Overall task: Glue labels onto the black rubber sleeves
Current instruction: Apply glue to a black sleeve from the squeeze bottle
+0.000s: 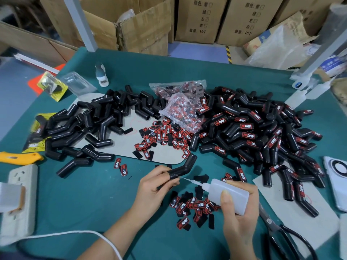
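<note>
While my left hand (pixel 155 182) pinches the bent black rubber sleeve (pixel 183 167), its long arm angling up-right, my right hand (pixel 238 207) grips the glue bottle (pixel 228 194) just right of it, nozzle touching the sleeve's near end.

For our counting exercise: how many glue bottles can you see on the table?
3. One glue bottle is held in the right hand; two more bottles lie at the table's far right edge. Others may be hidden under the piles.
</note>
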A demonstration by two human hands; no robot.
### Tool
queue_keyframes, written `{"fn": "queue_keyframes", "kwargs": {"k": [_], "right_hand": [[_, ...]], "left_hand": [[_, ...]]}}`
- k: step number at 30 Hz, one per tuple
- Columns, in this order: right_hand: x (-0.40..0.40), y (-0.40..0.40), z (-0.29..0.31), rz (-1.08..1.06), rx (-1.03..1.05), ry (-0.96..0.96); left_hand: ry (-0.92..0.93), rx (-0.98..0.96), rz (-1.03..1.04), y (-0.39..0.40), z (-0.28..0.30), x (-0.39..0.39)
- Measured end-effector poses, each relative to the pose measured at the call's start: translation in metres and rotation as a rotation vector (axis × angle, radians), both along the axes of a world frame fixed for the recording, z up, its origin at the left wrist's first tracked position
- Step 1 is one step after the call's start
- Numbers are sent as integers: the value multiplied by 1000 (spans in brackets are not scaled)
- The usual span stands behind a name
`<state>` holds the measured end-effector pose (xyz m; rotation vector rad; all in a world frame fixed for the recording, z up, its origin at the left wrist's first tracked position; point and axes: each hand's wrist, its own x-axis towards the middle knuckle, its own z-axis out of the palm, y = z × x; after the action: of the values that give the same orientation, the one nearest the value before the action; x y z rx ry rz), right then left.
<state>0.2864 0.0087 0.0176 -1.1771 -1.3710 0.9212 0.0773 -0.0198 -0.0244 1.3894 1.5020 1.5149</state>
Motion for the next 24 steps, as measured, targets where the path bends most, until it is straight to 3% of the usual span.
{"fn": "queue_keyframes", "kwargs": {"k": [24], "right_hand": [[-2, 2, 3, 26, 24, 4]], "left_hand": [[-19, -14, -6, 0, 2, 1]]}}
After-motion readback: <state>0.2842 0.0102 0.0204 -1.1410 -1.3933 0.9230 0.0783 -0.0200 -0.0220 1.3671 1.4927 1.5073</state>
